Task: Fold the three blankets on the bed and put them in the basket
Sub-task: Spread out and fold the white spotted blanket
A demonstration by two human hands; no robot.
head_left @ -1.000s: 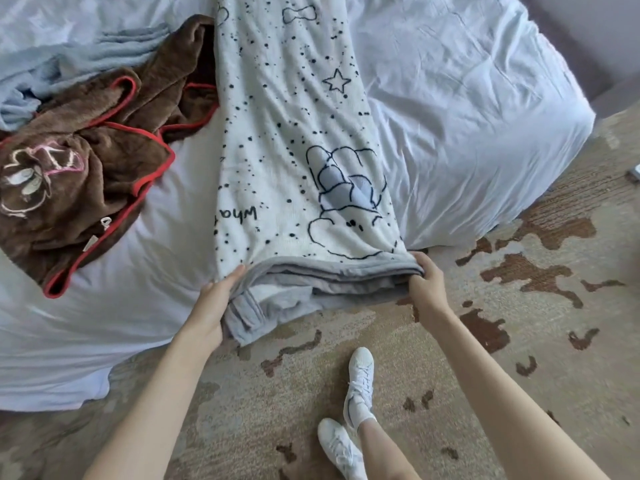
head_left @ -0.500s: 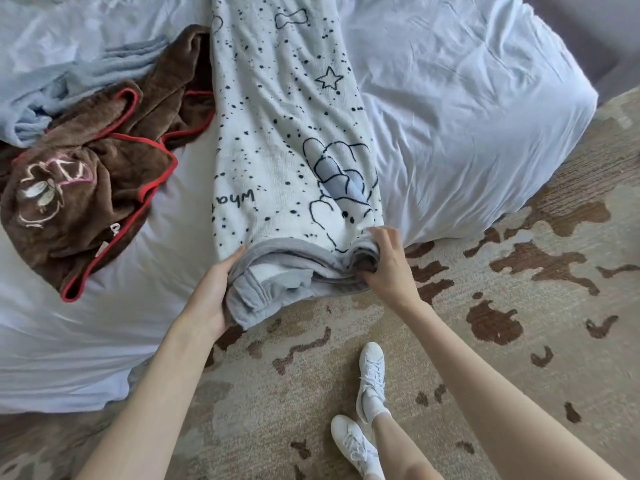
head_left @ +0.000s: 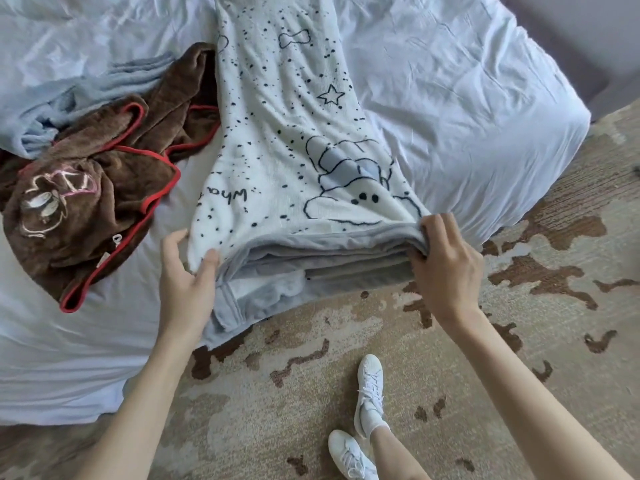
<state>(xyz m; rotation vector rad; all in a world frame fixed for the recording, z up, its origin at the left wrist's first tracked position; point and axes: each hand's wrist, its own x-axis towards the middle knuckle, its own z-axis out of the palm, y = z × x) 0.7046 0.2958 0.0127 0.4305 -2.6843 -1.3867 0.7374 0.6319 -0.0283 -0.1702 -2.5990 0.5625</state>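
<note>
A white blanket with black speckles and cartoon outlines lies folded lengthwise down the bed, its grey-backed layers stacked at the near edge. My left hand pinches the near left corner between thumb and fingers. My right hand grips the near right corner of the stacked layers. A crumpled brown blanket with red trim lies to the left. A pale blue blanket is bunched behind it. No basket is in view.
The bed has a rumpled white sheet, and its corner drops off at the right. A beige carpet with brown patches covers the floor. My white sneakers stand just below the bed edge.
My right hand slid left and bunched the blanket's edge, then moved back out to the right corner. The edge is spread wide again and lifted slightly. My left hand now pinches its corner.
</note>
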